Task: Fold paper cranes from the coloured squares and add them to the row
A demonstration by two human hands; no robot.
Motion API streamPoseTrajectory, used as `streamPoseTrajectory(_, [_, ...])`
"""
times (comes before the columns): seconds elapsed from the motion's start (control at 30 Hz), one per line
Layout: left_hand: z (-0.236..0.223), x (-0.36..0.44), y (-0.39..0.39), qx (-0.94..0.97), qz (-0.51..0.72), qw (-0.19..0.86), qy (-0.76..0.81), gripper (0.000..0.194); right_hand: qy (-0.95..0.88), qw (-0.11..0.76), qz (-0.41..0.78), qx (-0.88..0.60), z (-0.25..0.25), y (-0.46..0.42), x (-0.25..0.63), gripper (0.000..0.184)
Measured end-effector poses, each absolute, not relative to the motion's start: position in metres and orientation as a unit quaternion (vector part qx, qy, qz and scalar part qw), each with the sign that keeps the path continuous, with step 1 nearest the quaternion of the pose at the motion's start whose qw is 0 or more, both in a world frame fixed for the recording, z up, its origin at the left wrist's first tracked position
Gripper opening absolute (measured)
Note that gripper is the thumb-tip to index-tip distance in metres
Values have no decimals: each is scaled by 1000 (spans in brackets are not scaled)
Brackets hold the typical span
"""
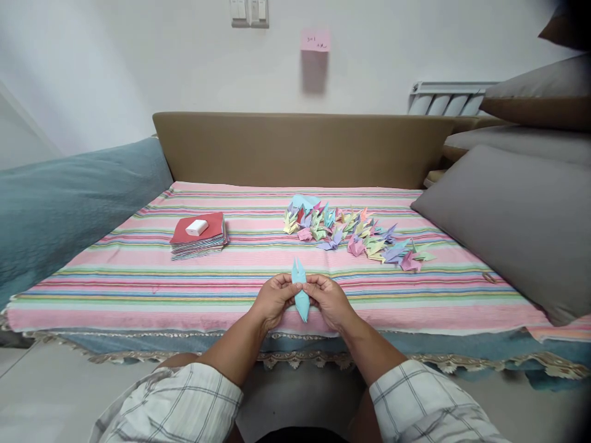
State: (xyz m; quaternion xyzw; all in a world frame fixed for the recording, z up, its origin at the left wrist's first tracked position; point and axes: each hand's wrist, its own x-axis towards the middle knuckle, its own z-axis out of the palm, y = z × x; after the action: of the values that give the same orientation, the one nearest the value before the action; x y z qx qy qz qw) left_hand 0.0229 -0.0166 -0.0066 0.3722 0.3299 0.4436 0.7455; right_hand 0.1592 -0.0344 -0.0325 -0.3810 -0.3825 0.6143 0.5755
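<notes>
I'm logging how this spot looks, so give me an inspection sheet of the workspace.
Surface: striped cloth, laid over a seat; some creases.
Job's things: blue folded paper, held upright with two points away from the wearer; paper cranes in a loose, mixed-colour cluster; paper stack with a red top.
Clutter: white block on the stack; small brown item near the grey cushion, too small to identify.
Grippers: bare left hand and right hand, both pinching the blue folded paper.
Cables: nothing seen.
Surroundings: brown backrest; pink note and switches on the wall; stacked cushions at right.
</notes>
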Motion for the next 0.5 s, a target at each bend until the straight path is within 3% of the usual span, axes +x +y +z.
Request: streamPoseTrajectory(0.5, [-8,28,-20,383,484,699,362,42,-389,578,596,-399,-29,-35,160,32])
